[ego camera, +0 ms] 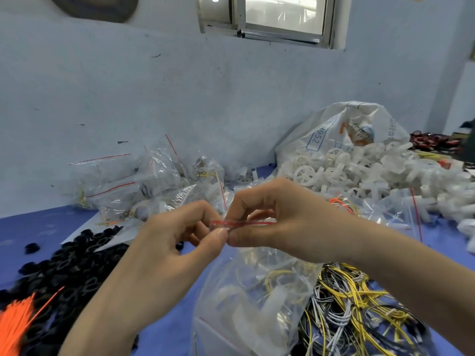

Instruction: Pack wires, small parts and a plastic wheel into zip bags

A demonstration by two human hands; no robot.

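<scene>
A: Fingers?
B: The red seal strip [241, 223] of a zip bag [257, 291] is pinched between thumb and curled fingers of the left hand [177, 242] and the right hand [272, 214], thumbs nearly touching.

A: Bag contents?
B: Yellow wires and white plastic parts are seen inside; it hangs above the blue table [38, 227].

A: Surroundings?
B: Loose wires [359, 304] lie right, black parts [72, 260] left, filled bags [144, 181] behind, white wheels [359, 170] heaped far right.

Small packing workshop: blue bench [64, 227] heaped with bulk plastic wheels [359, 176], wires [359, 304], filled zip bags [133, 181]; scuffed wall [180, 86].
</scene>
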